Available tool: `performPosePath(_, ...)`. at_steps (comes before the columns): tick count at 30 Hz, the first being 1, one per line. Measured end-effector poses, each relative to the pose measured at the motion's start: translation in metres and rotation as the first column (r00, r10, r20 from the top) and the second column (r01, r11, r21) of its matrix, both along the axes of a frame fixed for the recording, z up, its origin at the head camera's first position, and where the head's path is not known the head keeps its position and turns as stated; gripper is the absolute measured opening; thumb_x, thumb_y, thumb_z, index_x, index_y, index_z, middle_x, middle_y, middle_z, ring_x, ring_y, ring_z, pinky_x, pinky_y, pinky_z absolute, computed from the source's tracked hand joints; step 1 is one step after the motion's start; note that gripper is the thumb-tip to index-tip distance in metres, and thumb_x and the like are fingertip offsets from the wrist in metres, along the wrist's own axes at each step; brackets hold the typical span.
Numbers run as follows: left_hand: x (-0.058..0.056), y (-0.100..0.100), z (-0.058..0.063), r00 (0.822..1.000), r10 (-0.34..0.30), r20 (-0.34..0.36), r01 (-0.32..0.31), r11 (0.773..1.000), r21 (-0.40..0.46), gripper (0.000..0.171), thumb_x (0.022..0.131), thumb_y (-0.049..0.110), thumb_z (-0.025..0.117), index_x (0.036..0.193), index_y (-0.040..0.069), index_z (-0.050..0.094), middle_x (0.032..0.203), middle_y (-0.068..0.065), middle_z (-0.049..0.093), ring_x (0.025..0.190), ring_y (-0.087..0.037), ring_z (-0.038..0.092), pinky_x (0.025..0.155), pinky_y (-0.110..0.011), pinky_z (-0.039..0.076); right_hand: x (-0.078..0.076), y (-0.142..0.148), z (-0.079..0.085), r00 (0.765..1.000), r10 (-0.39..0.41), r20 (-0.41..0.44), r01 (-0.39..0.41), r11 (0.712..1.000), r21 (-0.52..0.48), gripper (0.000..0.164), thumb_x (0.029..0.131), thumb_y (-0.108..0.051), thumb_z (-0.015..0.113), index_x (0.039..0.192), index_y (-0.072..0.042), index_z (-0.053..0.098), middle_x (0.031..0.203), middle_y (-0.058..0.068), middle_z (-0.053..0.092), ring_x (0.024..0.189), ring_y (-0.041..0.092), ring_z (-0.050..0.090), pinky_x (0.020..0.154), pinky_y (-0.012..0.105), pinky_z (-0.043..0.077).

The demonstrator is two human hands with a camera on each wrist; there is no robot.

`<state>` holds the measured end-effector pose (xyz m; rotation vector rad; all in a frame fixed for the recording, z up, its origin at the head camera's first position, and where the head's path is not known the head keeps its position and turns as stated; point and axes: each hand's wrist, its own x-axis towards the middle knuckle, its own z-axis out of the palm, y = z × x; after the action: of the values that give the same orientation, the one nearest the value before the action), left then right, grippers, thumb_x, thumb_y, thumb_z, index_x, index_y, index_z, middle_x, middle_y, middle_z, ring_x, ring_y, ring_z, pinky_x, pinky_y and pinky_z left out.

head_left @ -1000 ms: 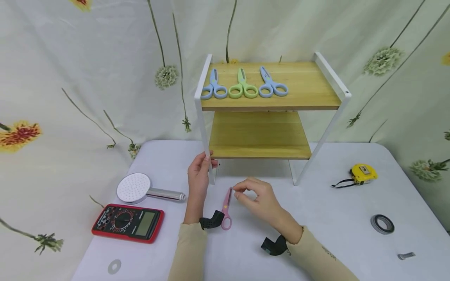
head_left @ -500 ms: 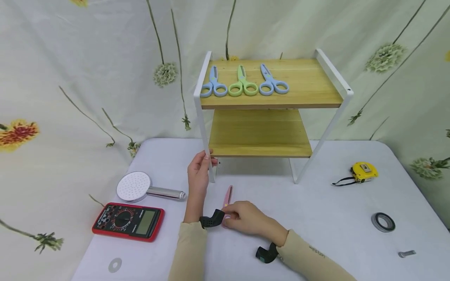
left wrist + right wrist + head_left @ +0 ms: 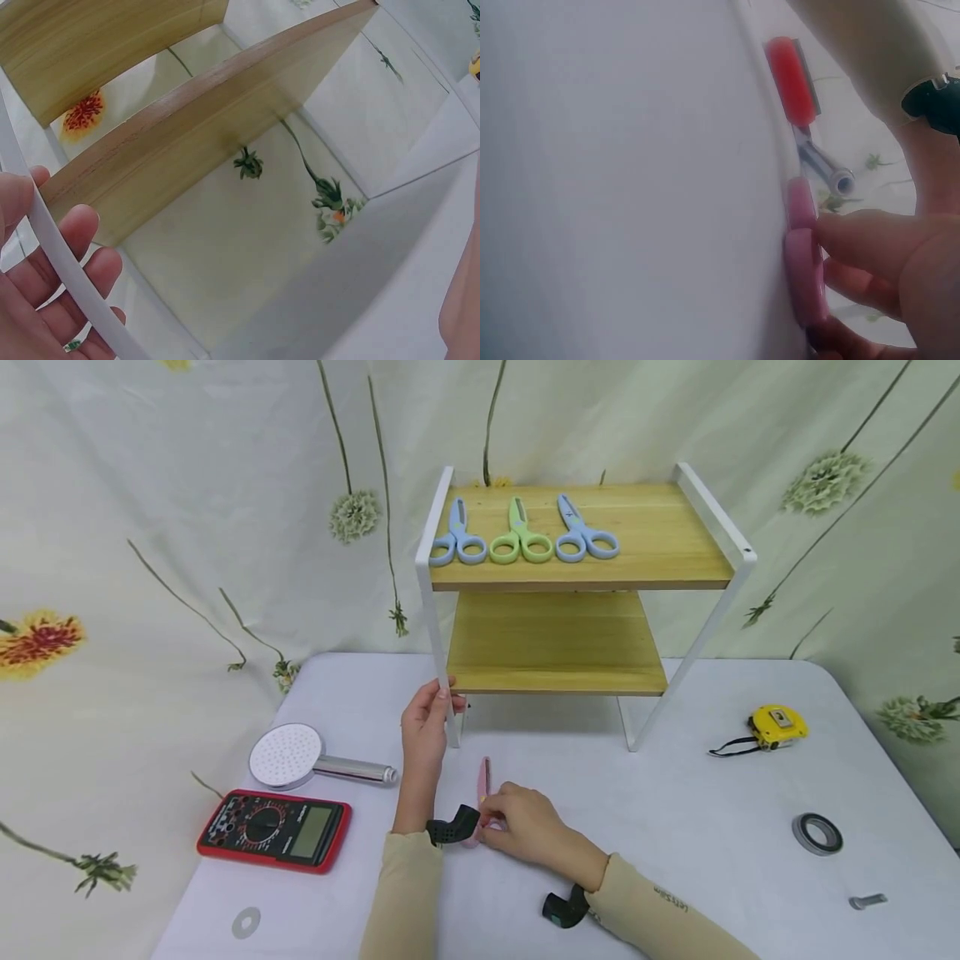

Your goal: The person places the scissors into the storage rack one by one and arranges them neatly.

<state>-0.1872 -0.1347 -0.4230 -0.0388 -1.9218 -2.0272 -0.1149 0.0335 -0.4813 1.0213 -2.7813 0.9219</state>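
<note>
My left hand (image 3: 425, 727) holds the white left front upright of a two-tier wooden shelf (image 3: 557, 639). In the left wrist view, the thumb and curled fingers (image 3: 79, 232) lie around that upright, just below the lower board. On the table before the shelf lies a pair of pink scissors (image 3: 483, 778), blades pointing away from me. My right hand (image 3: 525, 827) pinches its handle, which the hand and the left wrist camera partly cover. The pink handle loops (image 3: 806, 274) sit at the thumb and fingers in the right wrist view.
Blue scissors (image 3: 457, 537), green scissors (image 3: 519, 537) and more blue scissors (image 3: 583, 533) lie on the top board. To the left are a shower head (image 3: 287, 756), a multimeter (image 3: 273, 829) and a washer (image 3: 246, 922). A tape measure (image 3: 777, 727), bearing (image 3: 817, 834) and bolt (image 3: 867, 902) are at right.
My right hand has come from beside the blade tips back to the handle and taken hold of the pink scissors. Their blades have turned slightly left. My left hand stays on the upright.
</note>
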Motion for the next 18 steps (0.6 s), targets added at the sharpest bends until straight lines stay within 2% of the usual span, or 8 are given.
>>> performPosePath(8, 0.001, 0.001, 0.001, 1.000, 0.010, 0.014, -0.010, 1.000, 0.007, 0.030, 0.107, 0.010, 0.049, 0.127, -0.006, 0.064, 0.078, 0.014, 0.068, 0.082, -0.003, 0.066, 0.087, -0.018, 0.054, -0.005, 0.005, 0.002, 0.999, -0.034, 0.017, 0.034, 0.999, 0.025, 0.025, 0.079, -0.027, 0.083, 0.068, -0.019, 0.063, 0.069, -0.008, 0.051, 0.063, 0.001, 0.040, 0.054, 0.018, 0.029)
performPosePath(10, 0.002, 0.001, 0.001, 1.000, 0.010, 0.019, -0.010, 1.000, 0.009, 0.030, 0.107, 0.011, 0.049, 0.127, -0.006, 0.064, 0.079, 0.014, 0.068, 0.082, -0.003, 0.066, 0.088, -0.019, 0.054, -0.006, 0.007, 0.004, 0.999, -0.040, 0.035, 0.039, 0.998, 0.041, 0.026, 0.078, -0.025, 0.083, 0.066, -0.019, 0.061, 0.067, -0.008, 0.049, 0.062, 0.002, 0.040, 0.053, 0.019, 0.029)
performPosePath(14, 0.001, 0.001, 0.001, 1.000, 0.006, 0.017, -0.007, 1.000, 0.015, 0.030, 0.107, 0.011, 0.049, 0.128, -0.006, 0.063, 0.079, 0.014, 0.068, 0.083, -0.003, 0.066, 0.088, -0.019, 0.054, -0.009, 0.011, 0.009, 0.994, -0.057, 0.097, 0.049, 0.995, 0.084, 0.023, 0.076, -0.020, 0.084, 0.071, -0.018, 0.061, 0.068, -0.007, 0.048, 0.063, 0.004, 0.041, 0.053, 0.021, 0.029)
performPosePath(18, 0.001, 0.001, 0.001, 1.000, 0.004, 0.012, -0.004, 1.000, 0.011, 0.031, 0.107, 0.011, 0.049, 0.128, -0.006, 0.063, 0.079, 0.014, 0.068, 0.083, -0.003, 0.066, 0.087, -0.019, 0.054, -0.008, 0.015, 0.015, 0.984, -0.105, 0.142, 0.084, 0.986, 0.145, 0.028, 0.073, -0.024, 0.086, 0.082, -0.017, 0.060, 0.071, -0.006, 0.049, 0.063, 0.007, 0.042, 0.053, 0.024, 0.030)
